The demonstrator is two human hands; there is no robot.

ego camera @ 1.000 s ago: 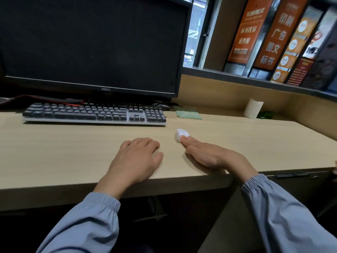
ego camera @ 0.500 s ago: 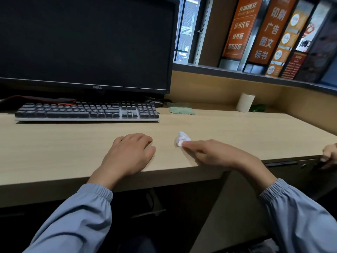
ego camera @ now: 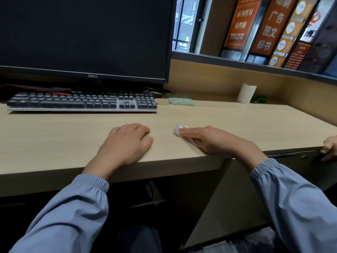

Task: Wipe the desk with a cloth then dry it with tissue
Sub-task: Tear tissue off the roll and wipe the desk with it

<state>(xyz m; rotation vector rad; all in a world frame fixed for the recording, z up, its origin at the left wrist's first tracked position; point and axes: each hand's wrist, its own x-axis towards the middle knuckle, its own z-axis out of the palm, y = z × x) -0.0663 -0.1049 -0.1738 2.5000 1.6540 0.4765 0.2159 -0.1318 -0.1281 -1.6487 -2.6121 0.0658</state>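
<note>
Right hand (ego camera: 215, 141) is swinging its wrist out to the right vs 1 s ago: fingers (ego camera: 191, 133) are now pointing left along the worktop (ego camera: 54, 139) rather than away from the body, and the tissue (ego camera: 179, 129) is riding along under them, staying just right of the left hand (ego camera: 125, 143); a second person's hand (ego camera: 330, 149) is also showing at the far right edge, wasn't in view 1 s ago. Right hand is lying flat, fingers straight and together, pressing the small crumpled white tissue onto the worktop, pinning it rather than gripping it; a bit of tissue is poking out past the fingertips, the rest is sitting under the fingers. Tissue is sitting near the front edge of the worktop, well in front of the right end of the keyboard (ego camera: 82, 102). Left hand is resting palm down near the front edge, fingers loosely bent, holding nothing, not touching the tissue. Green cloth (ego camera: 180, 101) is lying flat at the back of the worktop, just right of the keyboard, nobody touching it. Monitor (ego camera: 82, 37) is standing behind the keyboard, screen dark. White paper roll (ego camera: 246, 93) is standing upright further right by the back panel, with a green item (ego camera: 259, 99) just beside it that I can't identify. Both forearms are wearing light blue sleeves (ego camera: 73, 212) with elastic cuffs
</note>
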